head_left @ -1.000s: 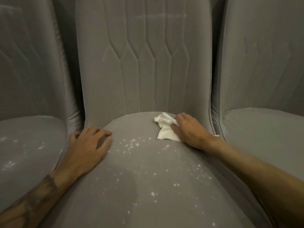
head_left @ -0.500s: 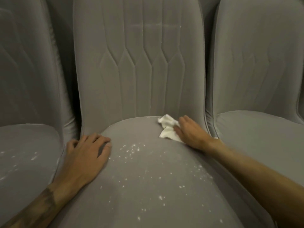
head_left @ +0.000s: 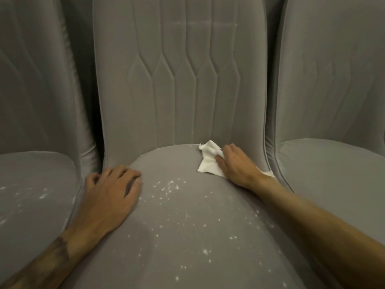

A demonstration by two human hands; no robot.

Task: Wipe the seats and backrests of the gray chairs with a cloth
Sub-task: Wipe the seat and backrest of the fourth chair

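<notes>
Pressing the white cloth (head_left: 208, 164) onto the middle chair's seat (head_left: 187, 247) at one o'clock, below the backrest (head_left: 179, 80), the right hand (head_left: 235, 166) had its fingers nearly straight over it. The left hand (head_left: 112, 190) lay spread and empty at nine o'clock. The seat wipe seemed barely begun; next, I reckoned, a sweep toward six o'clock through the white specks (head_left: 168, 186).

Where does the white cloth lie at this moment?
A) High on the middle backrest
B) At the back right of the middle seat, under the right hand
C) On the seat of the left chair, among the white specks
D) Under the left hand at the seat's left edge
B: the white cloth lies at the rear right of the middle seat, near the backrest, with the right hand pressing on it.
</notes>
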